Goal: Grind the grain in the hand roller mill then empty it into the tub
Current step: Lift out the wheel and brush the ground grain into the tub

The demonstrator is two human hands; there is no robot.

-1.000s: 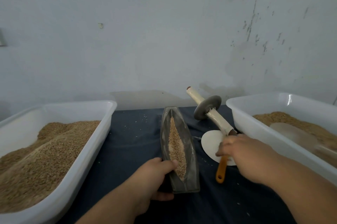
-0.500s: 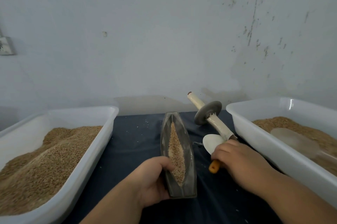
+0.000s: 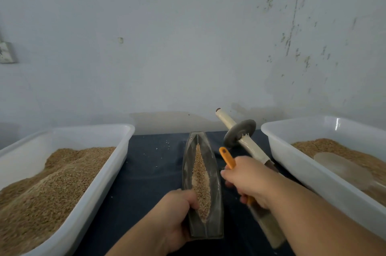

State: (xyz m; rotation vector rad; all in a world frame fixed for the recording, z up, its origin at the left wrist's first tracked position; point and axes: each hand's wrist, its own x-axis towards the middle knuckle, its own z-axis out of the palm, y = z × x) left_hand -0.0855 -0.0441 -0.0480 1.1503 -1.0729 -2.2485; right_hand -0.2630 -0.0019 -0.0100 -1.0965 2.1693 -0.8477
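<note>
A grey boat-shaped mill trough (image 3: 215, 184) lies on the dark cloth, with a strip of tan grain (image 3: 200, 180) along its groove. My left hand (image 3: 177, 214) grips the trough's near left edge, thumb on the rim. The roller, a grey wheel (image 3: 240, 135) on a cream rod, leans on the right tub, outside the trough. My right hand (image 3: 248, 180) holds a spatula (image 3: 227, 158): its orange handle sticks up and away, and the blurred pale blade slants down to the lower right.
A white tub (image 3: 117, 164) heaped with whole grain stands on the left. On the right, another white tub (image 3: 296, 164) holds tan grain with a pale patch. Dark blue cloth (image 3: 150, 172) with a few stray grains lies between them. A wall rises close behind.
My right hand has lifted the spatula off the cloth and turned it, so the orange handle now points up. My left hand keeps its hold on the trough. The view has tilted up.
</note>
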